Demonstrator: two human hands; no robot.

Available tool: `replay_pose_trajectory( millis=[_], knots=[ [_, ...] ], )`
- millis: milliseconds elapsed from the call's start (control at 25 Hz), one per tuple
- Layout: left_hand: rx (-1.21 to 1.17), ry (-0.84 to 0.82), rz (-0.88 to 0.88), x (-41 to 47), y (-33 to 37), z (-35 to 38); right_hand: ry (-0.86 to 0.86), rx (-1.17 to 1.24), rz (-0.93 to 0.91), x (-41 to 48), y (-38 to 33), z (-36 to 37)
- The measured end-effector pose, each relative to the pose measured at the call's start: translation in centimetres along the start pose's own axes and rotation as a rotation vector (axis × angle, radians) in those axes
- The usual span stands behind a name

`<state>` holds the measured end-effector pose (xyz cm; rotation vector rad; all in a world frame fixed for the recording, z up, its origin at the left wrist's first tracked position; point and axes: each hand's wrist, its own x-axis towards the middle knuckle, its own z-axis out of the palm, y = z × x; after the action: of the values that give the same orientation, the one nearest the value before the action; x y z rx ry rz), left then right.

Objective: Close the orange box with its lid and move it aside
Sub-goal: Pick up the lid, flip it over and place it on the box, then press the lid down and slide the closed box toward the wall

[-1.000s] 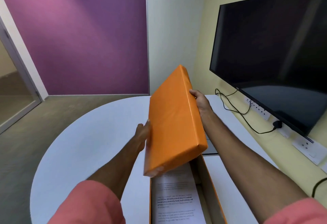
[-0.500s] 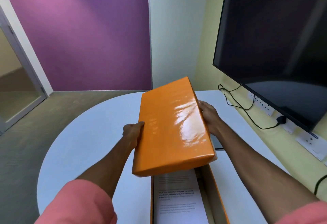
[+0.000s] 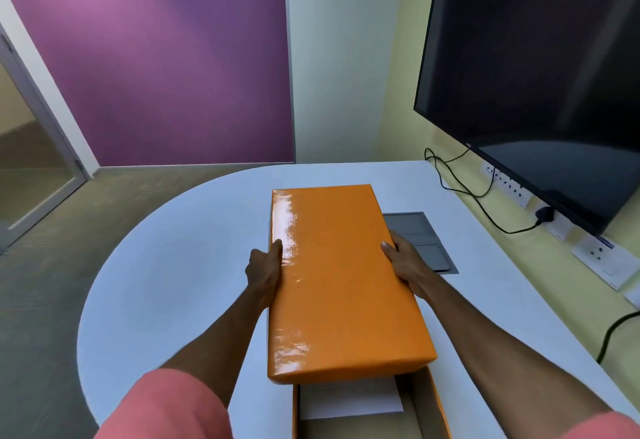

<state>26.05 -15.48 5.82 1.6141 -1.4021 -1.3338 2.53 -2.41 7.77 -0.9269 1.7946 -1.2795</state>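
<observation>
The glossy orange lid [image 3: 341, 279] lies almost flat in the air over the far part of the open orange box [image 3: 431, 407], whose near end shows at the bottom edge with a white printed sheet [image 3: 349, 402] inside. My left hand [image 3: 265, 270] grips the lid's left long edge. My right hand [image 3: 407, 263] grips its right long edge. The lid hides the far half of the box, so I cannot tell whether it touches the box walls.
The box stands on a white rounded table [image 3: 173, 265]. A grey flap panel [image 3: 420, 239] is set into the table just right of the lid. A large black screen [image 3: 540, 74] hangs on the right wall, with a black cable [image 3: 481, 203] and wall sockets [image 3: 507, 185] beneath it.
Both hands have tipped the lid from steeply tilted to nearly flat and lowered it toward the open box, covering more of the box and its sheet.
</observation>
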Motion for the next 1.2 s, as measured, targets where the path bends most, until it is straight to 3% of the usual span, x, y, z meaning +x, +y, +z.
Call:
replay_pose_trajectory(
  millis=[160,360,520,1200],
  knots=[
    [0.062,-0.146,-0.006,-1.1,-2.2,0.9,0.010,-0.012,0.041,-1.1,3.4,0.1],
    [0.181,-0.251,0.130,-2.7,-4.7,2.4,0.003,-0.043,0.139,-2.2,6.3,-0.4],
    [0.162,-0.321,0.087,-3.4,-6.9,3.4,0.009,-0.066,0.206,-3.1,8.5,-0.8],
    [0.170,-0.350,0.020,-3.6,-9.4,4.8,0.059,-0.142,0.306,-3.4,11.7,-0.6]
  ],
)
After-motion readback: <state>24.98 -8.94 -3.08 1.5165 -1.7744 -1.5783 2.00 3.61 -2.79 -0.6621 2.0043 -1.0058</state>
